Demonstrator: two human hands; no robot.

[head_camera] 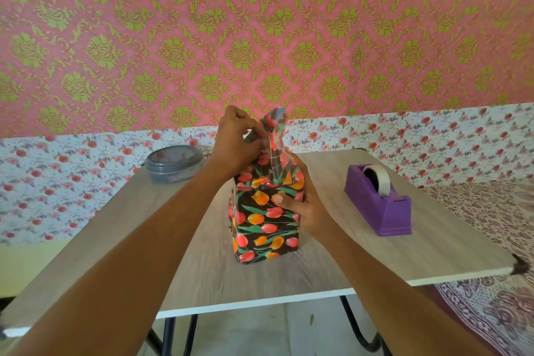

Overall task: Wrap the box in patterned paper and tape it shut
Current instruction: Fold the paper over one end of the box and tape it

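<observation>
A box wrapped in dark paper with red and orange tulips stands upright in the middle of the wooden table. Its top end is open, and a loose paper flap sticks up there. My left hand pinches the paper at the top left of the box. My right hand grips the box's right side, thumb pressed on the front face. A purple tape dispenser with a roll of pale tape sits to the right, apart from both hands.
A grey round lidded container sits at the table's back left corner. A patterned wall rises close behind the table. A bed with printed cloth lies on the right. The table's front edge is near me, with dark legs below.
</observation>
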